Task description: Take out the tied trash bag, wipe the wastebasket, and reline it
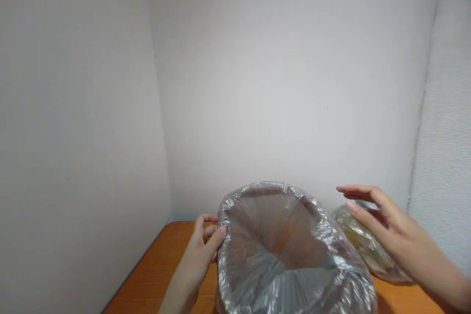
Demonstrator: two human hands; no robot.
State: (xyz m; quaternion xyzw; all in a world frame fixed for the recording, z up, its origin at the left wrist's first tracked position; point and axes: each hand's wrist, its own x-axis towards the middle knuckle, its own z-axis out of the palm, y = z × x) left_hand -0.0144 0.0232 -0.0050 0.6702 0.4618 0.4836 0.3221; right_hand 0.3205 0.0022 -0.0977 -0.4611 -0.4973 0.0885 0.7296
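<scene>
A trash bin lined with a thin, shiny clear plastic bag (279, 255) stands in front of me, its wide mouth facing up and toward me. The liner folds over the rim and gathers in creases toward the inside. My left hand (206, 238) grips the liner at the left rim, thumb on the near side and fingers curled behind. Off the right side, my right hand (386, 225) is raised with thumb and fingers apart, holding nothing. Behind and below it lies a full clear plastic bag (362, 240) with yellowish and greenish contents that I cannot make out.
An orange-brown wooden table (164, 260) carries the bin and the full bag. Its left edge runs along a pale wall (81, 132), and another plain wall (287, 83) rises behind. A textured white surface (445, 132) stands at the far right.
</scene>
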